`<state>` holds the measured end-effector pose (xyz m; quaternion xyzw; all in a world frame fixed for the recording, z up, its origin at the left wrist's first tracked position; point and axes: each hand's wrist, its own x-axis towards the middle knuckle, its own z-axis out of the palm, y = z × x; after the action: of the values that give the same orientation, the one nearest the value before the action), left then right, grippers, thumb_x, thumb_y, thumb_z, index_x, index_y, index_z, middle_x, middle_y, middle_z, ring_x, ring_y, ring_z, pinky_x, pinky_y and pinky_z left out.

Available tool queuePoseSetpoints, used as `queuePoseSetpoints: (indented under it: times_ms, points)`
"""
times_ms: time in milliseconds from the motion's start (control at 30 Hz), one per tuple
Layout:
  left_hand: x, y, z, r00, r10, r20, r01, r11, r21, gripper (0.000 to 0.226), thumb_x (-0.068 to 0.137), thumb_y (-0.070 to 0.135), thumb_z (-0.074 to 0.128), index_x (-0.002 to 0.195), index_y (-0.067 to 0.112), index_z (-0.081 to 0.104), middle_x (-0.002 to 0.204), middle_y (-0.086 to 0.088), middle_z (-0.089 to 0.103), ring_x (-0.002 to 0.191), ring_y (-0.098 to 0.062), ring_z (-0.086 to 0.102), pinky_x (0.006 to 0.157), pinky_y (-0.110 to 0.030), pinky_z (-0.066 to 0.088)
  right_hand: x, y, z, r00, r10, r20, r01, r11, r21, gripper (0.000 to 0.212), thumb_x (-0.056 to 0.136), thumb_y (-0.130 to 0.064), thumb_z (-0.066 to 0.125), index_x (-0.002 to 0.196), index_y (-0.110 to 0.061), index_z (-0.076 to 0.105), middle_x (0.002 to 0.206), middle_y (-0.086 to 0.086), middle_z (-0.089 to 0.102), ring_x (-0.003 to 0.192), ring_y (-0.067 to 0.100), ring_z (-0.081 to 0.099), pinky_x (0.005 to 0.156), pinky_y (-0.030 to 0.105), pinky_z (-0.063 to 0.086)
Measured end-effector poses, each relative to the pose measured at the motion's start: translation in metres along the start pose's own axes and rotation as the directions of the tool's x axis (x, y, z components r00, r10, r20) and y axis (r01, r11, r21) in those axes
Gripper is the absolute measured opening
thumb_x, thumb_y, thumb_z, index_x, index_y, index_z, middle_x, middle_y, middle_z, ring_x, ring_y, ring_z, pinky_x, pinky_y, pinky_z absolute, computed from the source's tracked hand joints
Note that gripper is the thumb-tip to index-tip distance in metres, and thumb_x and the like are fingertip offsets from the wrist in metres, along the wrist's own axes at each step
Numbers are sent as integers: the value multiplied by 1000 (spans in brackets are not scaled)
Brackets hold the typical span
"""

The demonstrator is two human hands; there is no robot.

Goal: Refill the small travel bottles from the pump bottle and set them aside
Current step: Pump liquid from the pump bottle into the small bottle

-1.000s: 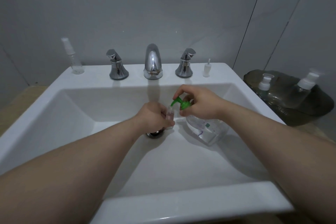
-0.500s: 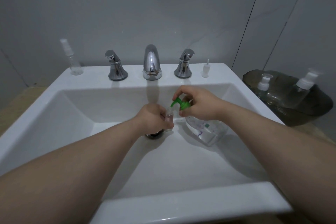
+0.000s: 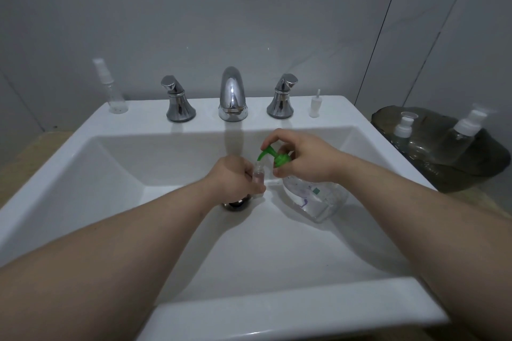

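Note:
A clear pump bottle (image 3: 315, 196) with a green pump head (image 3: 273, 156) stands in the white sink (image 3: 110, 174). My right hand (image 3: 302, 156) grips the pump head from above, thumb at the collar. My left hand (image 3: 235, 176) holds a small open travel bottle (image 3: 259, 174) upright under the green nozzle; pinkish liquid shows inside it. A clear spray bottle (image 3: 110, 88) stands on the sink's back left rim. A small white cap piece (image 3: 315, 104) stands on the back right rim.
A chrome faucet (image 3: 232, 94) with two handles (image 3: 177, 104) (image 3: 281, 98) lines the back rim. The drain (image 3: 235, 203) lies under my left hand. To the right, a dark tray (image 3: 443, 169) holds two clear bottles with white tops (image 3: 403, 130) (image 3: 462, 135).
The green pump head has risen a little under my right hand. The travel bottle stays under the nozzle in my left hand.

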<state>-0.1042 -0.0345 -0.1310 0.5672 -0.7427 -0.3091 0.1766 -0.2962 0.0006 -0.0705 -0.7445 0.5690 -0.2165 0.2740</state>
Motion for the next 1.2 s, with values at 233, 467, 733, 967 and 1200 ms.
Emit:
queuePoseSetpoints:
  times_ms: [233,467,733,967,1200]
  points:
    - [0,1,-2,1000,2,11,-2,1000,15,28,80,31,84,86,6,73,74,0,67,70,-14,58,67,-26,45,1,0,0,1000,11,0,-11,1000,5,45,82,-11,84,113,-35,64,99,6,68,78,16,59,85,40,54]
    - [0,2,-2,1000,5,11,-5,1000,4,27,78,30,86,87,6,75,88,-10,76,77,-21,67,81,-33,55,1,-1,0,1000,9,3,-9,1000,1,43,82,-11,84,112,-33,64,98,5,68,77,14,59,83,36,54]
    - [-2,4,-2,1000,0,23,0,1000,30,29,78,31,87,88,7,75,89,-10,77,85,-25,71,85,-38,55,2,0,0,1000,-6,4,6,1000,-16,42,81,-12,85,109,-35,63,99,2,68,80,15,61,81,32,54]
    - [-3,4,-3,1000,-13,22,13,1000,9,29,78,30,87,86,5,74,84,-10,76,74,-18,64,81,-34,55,3,5,-3,1000,-29,-5,29,999,-18,45,83,-16,83,115,-38,61,98,6,67,75,15,57,79,36,54]
    - [-7,13,-8,1000,-2,-2,2,999,39,23,78,26,86,75,9,71,71,0,67,68,-14,59,72,-26,48,-5,9,-27,989,57,-139,-40,991,125,51,88,-8,74,125,-35,52,86,0,64,63,15,60,55,20,49]
